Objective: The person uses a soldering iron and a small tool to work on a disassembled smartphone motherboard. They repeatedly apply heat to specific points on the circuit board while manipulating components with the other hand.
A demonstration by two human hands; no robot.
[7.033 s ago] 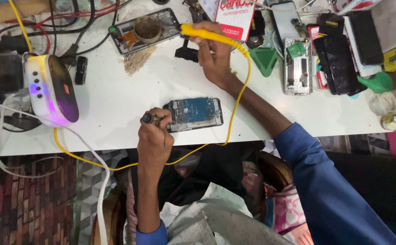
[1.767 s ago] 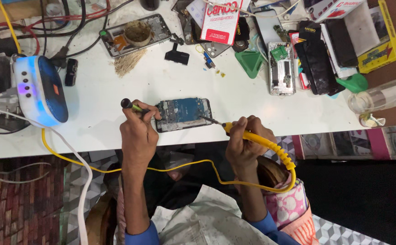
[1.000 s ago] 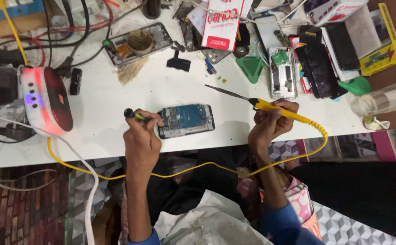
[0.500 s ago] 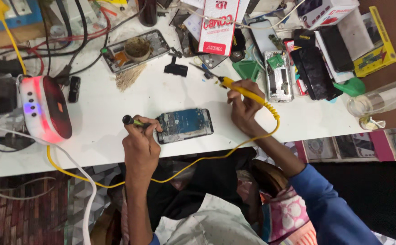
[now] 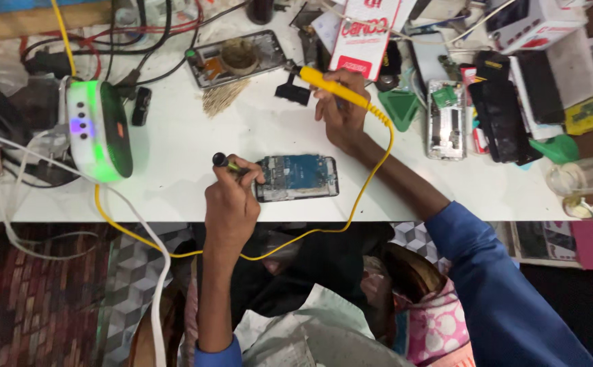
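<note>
Fingers of the right hand [image 5: 340,109] are wrapped tight around the yellow soldering iron [image 5: 330,87]. A moment ago this hand was closer to the open phone [image 5: 296,177]; now it has reached farther up the white table [image 5: 174,156], and the iron's tip sits at the small tray [image 5: 237,58] with a brown pot in it. So the iron is away from the phone right now.

The left hand [image 5: 232,204] is closed on a small dark tool [image 5: 232,164] and has not moved. Its tip rests by the left end of the phone, which lies flat near the table's front edge. The yellow cord [image 5: 371,183] loops around the phone. A white box with a green glow [image 5: 98,129] stands off to the left.
</note>
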